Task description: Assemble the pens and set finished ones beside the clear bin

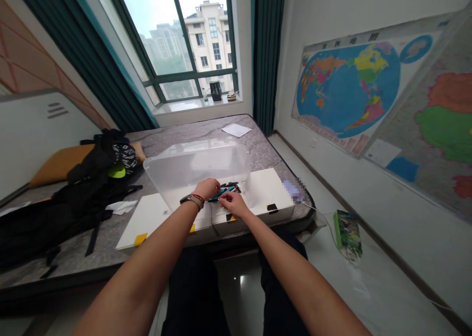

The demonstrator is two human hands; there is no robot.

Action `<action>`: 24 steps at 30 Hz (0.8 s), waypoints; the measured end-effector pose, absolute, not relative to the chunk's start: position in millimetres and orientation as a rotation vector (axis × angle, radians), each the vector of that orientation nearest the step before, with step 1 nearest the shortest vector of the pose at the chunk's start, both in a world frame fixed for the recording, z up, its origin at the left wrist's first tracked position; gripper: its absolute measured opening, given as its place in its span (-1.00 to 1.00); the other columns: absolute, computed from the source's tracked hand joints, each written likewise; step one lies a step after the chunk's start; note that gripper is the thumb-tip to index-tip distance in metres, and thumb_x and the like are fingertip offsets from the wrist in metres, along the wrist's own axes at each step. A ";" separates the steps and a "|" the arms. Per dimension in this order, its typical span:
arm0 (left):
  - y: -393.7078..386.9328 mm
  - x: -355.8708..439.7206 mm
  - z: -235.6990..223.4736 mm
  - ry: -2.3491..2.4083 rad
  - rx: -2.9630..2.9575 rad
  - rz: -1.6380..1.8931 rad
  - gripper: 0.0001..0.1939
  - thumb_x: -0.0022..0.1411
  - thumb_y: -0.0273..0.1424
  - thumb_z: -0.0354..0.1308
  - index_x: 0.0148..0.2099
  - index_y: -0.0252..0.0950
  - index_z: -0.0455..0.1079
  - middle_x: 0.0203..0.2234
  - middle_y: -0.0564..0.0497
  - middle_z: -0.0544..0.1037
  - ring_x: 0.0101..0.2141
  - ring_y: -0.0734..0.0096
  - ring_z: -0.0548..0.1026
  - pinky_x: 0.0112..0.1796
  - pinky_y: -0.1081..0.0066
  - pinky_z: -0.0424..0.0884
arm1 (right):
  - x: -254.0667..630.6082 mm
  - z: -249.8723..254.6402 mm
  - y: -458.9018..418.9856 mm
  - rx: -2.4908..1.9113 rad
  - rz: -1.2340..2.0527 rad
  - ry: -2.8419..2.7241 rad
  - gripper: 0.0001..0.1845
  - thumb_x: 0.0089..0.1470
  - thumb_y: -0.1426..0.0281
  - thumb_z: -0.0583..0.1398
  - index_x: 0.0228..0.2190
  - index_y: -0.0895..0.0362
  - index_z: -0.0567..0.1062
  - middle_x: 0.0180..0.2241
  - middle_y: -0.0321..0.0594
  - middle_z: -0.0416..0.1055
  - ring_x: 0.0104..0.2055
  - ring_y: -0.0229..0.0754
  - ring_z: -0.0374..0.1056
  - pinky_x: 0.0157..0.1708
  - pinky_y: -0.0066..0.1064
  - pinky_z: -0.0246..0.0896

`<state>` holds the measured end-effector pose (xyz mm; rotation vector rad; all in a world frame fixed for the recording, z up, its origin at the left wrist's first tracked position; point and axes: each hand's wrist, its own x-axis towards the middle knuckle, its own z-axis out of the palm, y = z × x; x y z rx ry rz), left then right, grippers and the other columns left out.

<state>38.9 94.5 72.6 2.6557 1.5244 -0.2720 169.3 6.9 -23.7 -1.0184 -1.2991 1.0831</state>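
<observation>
Left hand (207,187): closed over one end of a bundle of slim teal and black pens (224,192), steadying it.
Right hand (233,203): fingers pinched on the bundle from the near side.
Location: near edge of the mattress (258,149), over flat white boxes (265,191), before a translucent plastic bin (195,166).
Surface: grey, quilted fabric.

Both bare forearms outstretched, left hand (207,187) and right hand (233,204) close together, fingers curled in grip
</observation>
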 end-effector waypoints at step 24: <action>87.1 60.1 71.6 1.651 2.638 -0.338 -0.76 0.19 -0.37 0.07 -0.19 -0.21 0.56 -0.18 -0.16 0.59 -0.18 0.21 0.55 -0.17 0.35 0.42 | 169.6 -25.0 5.4 -1.115 0.993 -1.405 -0.86 0.08 0.34 0.22 -0.35 0.15 0.55 -0.51 -0.26 0.53 -0.45 -0.23 0.42 -0.40 -0.46 0.25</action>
